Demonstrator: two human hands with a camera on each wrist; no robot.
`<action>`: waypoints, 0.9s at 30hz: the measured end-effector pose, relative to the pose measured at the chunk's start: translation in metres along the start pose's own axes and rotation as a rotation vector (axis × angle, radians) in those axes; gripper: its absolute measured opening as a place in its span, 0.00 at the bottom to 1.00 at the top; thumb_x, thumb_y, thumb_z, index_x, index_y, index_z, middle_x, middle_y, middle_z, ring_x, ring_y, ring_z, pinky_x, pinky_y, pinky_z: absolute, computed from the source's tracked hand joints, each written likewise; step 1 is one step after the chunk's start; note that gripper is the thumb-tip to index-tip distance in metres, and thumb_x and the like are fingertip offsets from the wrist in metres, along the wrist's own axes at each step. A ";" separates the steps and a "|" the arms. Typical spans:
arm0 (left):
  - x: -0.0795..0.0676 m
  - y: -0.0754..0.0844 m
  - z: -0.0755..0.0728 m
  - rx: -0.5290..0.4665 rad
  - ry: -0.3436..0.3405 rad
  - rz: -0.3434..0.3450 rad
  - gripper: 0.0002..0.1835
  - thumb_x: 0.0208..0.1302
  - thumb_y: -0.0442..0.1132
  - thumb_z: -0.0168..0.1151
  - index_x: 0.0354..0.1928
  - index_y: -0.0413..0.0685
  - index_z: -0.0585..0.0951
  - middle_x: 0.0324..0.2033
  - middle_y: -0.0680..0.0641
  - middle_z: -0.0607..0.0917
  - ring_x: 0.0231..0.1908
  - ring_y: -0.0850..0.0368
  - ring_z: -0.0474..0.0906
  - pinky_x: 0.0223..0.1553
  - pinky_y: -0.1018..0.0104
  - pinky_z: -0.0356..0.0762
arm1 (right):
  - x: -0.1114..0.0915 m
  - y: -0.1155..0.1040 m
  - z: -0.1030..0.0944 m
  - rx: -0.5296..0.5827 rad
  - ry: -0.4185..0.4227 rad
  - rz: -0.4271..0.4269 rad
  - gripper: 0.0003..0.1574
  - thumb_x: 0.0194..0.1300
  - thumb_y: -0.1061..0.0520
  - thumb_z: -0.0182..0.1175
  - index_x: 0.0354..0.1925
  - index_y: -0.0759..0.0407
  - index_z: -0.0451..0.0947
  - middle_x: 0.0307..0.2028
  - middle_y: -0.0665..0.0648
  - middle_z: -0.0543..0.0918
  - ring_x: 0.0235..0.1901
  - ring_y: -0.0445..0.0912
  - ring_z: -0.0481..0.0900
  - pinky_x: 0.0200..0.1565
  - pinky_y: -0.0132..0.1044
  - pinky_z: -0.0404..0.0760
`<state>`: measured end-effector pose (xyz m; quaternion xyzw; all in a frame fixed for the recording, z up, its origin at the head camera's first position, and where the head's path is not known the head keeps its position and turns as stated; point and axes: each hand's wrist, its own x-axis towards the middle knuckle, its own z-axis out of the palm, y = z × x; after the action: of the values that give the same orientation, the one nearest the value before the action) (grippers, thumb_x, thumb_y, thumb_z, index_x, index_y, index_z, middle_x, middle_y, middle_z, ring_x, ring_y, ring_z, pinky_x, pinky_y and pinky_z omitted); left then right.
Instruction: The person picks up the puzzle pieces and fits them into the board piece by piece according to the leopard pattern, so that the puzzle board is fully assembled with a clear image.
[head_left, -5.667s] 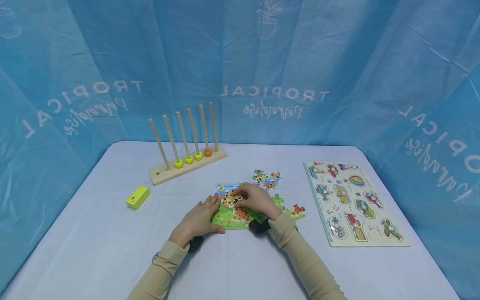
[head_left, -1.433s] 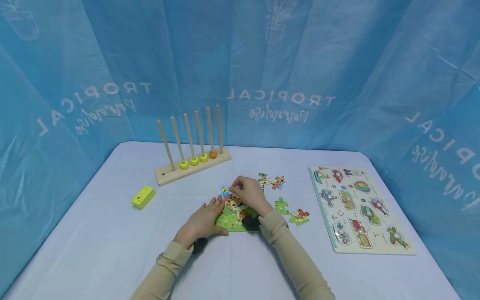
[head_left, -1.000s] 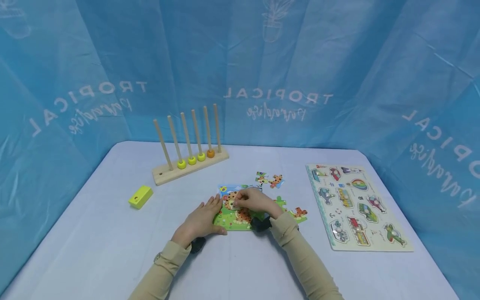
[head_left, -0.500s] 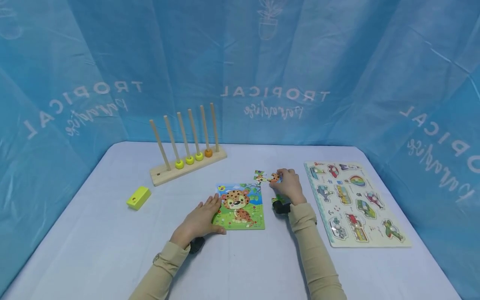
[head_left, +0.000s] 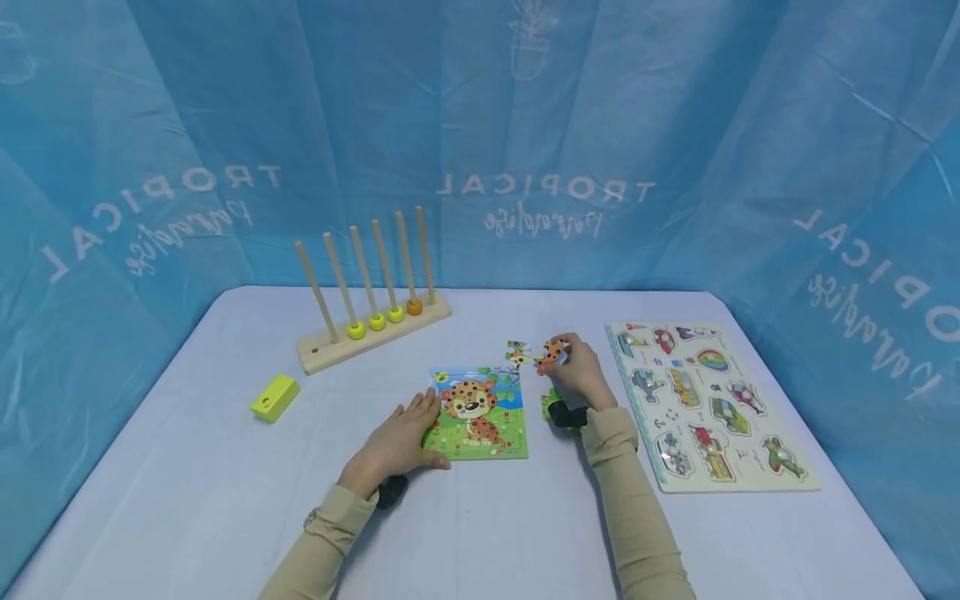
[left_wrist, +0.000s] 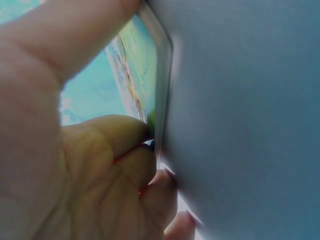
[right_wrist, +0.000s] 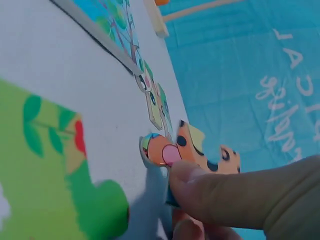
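Note:
A square puzzle board point(head_left: 506, 429) with a leopard cub picture lies flat in the middle of the table. My left hand point(head_left: 395, 442) rests at its left side, fingers extended and touching the edge; in the left wrist view the thumb and fingers meet the board's rim point(left_wrist: 164, 60). To the right of the board, my right hand point(head_left: 581, 371) pinches an orange spotted puzzle piece point(head_left: 550, 356) between thumb and fingers. In the right wrist view that piece point(right_wrist: 157, 150) is tilted up off the white surface. A second loose piece point(head_left: 517, 353) lies just left of it.
A green puzzle piece point(head_left: 549, 404) lies partly under my right wrist. At the right is a peg puzzle board point(head_left: 667, 417) of vehicles. A wooden rod stand point(head_left: 322, 360) with yellow and orange beads stands back left, near a yellow block point(head_left: 275, 398). Blue curtains point(head_left: 480, 125) surround the table.
My right hand has moved from above the leopard board to the loose pieces on the right. It has taken hold of the spotted piece and tilted it up. My left hand has stayed put.

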<state>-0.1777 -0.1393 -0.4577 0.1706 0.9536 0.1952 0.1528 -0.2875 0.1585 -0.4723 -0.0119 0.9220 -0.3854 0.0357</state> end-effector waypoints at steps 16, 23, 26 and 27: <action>-0.004 0.003 0.000 -0.007 -0.001 -0.008 0.54 0.52 0.57 0.71 0.73 0.36 0.56 0.75 0.37 0.51 0.75 0.39 0.47 0.75 0.43 0.48 | -0.008 -0.025 0.023 0.087 -0.051 -0.158 0.12 0.71 0.54 0.57 0.48 0.59 0.79 0.36 0.59 0.83 0.26 0.46 0.66 0.27 0.35 0.66; -0.002 0.002 -0.002 0.004 0.008 0.007 0.54 0.52 0.57 0.70 0.73 0.36 0.56 0.75 0.37 0.52 0.75 0.39 0.47 0.75 0.42 0.49 | -0.016 -0.047 0.038 0.095 -0.051 -0.365 0.19 0.69 0.53 0.58 0.56 0.58 0.77 0.38 0.59 0.84 0.25 0.46 0.70 0.25 0.37 0.68; -0.002 0.001 -0.001 0.004 0.002 0.003 0.54 0.53 0.58 0.70 0.73 0.36 0.55 0.75 0.37 0.51 0.75 0.39 0.47 0.75 0.42 0.49 | -0.016 -0.052 0.044 0.068 -0.082 -0.428 0.16 0.70 0.54 0.56 0.53 0.58 0.79 0.33 0.57 0.84 0.21 0.43 0.68 0.22 0.36 0.65; -0.002 0.001 -0.001 0.006 0.000 0.001 0.55 0.53 0.58 0.70 0.74 0.36 0.55 0.75 0.37 0.51 0.75 0.39 0.47 0.75 0.42 0.49 | -0.016 -0.053 0.046 0.050 -0.098 -0.429 0.15 0.71 0.54 0.56 0.53 0.57 0.80 0.32 0.55 0.84 0.20 0.43 0.69 0.23 0.35 0.66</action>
<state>-0.1764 -0.1398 -0.4559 0.1714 0.9542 0.1923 0.1524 -0.2683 0.0898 -0.4660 -0.2256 0.8856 -0.4060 -0.0021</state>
